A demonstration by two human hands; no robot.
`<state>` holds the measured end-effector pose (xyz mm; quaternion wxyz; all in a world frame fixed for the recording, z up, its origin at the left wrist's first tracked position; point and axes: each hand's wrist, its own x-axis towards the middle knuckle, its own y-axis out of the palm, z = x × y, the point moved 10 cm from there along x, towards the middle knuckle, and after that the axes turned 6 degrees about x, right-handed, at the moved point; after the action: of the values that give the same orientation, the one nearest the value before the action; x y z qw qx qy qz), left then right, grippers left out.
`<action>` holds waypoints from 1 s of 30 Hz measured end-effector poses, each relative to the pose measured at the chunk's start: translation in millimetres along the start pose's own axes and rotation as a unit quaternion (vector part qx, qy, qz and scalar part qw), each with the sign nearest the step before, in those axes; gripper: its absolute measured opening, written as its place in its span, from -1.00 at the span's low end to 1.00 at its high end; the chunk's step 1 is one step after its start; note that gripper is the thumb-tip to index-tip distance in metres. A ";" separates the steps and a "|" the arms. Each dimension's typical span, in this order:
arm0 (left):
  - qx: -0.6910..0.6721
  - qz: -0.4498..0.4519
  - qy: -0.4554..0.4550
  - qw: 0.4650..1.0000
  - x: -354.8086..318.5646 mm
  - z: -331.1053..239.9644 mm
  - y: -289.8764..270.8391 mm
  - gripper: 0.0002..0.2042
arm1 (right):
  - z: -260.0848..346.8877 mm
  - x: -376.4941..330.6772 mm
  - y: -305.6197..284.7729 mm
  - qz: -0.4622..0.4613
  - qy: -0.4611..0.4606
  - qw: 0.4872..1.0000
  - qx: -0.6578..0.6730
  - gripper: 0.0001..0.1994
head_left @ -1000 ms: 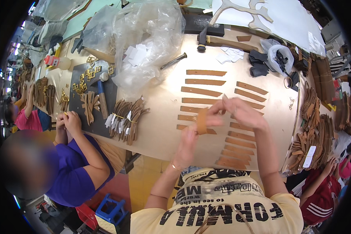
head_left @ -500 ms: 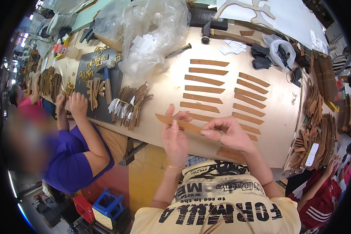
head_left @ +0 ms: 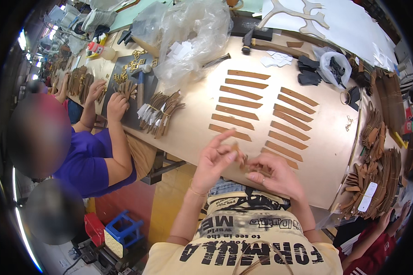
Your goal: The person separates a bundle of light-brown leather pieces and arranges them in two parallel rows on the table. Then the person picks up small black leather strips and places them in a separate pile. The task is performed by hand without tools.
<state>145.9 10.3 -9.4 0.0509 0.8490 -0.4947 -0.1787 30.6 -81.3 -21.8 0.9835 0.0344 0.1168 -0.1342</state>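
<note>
Two columns of brown leather strips (head_left: pixel 236 112), with slanted ends, lie on the table before me. Over the near end of the left column is my left hand (head_left: pixel 215 160), its index finger stretched out and its thumb and other fingers closed. A bit of a brown leather strip (head_left: pixel 235 147) shows at those fingers; most of it is hidden, seemingly turned edge-on or bent. My right hand (head_left: pixel 275 175), wearing a ring, pinches close beside at the same piece, near the table's front edge. Its fingers partly cover what they grip.
Bundled strips with white tags (head_left: pixel 159 114) lie left, beside a dark mat with a hammer (head_left: pixel 140 89) and brass buckles (head_left: pixel 135 62). A co-worker in purple (head_left: pixel 89 160) works there. Further off are a clear plastic bag (head_left: pixel 192 36) and another hammer (head_left: pixel 248 43). Strip bundles (head_left: pixel 383 183) line the right.
The leather strip, held out flat between both hands before, now shows only in small part. My hands have come lower and closer together. The view has shifted slightly; the co-worker's hands have moved.
</note>
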 end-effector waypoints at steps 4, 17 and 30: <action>0.137 0.163 -0.051 0.976 -6.5 7.7 55.6 -0.31 | 7.7 -21.3 -34.9 -0.112 -0.058 0.984 0.122 -0.46; 0.320 0.165 -0.162 0.919 -9.4 37.5 1.4 -0.39 | -8.4 -14.6 5.8 -0.126 -0.069 0.989 -0.040 -0.85; 0.618 -0.160 0.078 0.766 16.3 5.6 -78.7 -0.55 | 24.4 -10.7 -11.6 -0.304 -0.117 0.889 -0.322 -0.78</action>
<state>215.8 36.5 -39.5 -0.4752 0.7748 -0.3498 0.2270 22.8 -92.1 4.1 0.8585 -0.3368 0.0425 -0.3844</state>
